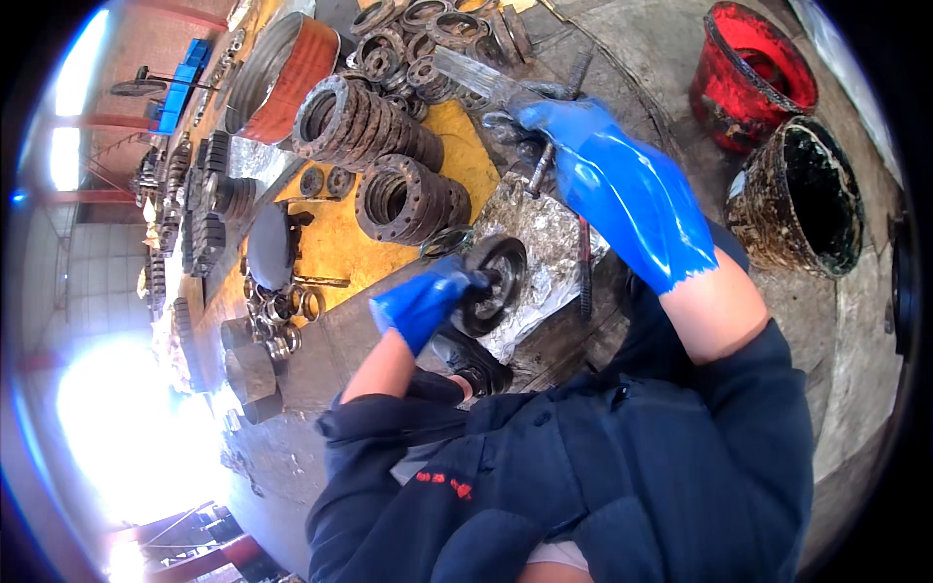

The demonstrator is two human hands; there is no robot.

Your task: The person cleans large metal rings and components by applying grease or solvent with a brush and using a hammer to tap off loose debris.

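- We work above a grey floor (807, 335) in a large room; bright light washes out much of the left side.
- A yellow sheet (330, 253) bears two stacks of rings (413, 199); a red bucket (714, 107) and a dark bucket (753, 219) stand side by side at right.
- Our left hand (423, 296) grips the ring (476, 319) by its near side. The ring is tilted at the left edge of a silvery sheet (520, 325); we cannot tell whether they touch.
- Our right hand (612, 175) is closed on a flat tool (471, 74), above and beyond the silvery sheet.
- Our right glove hides the tool's handle; we cannot identify the dark metal parts beneath the fingers. Glare obscures the far-left background.
- Both gloves are glossy blue. The ring is dark and round, with a recessed centre. The stacked rings are brown, rough and rusty, the near one with holes around its face. The silvery sheet is crinkled and stained.
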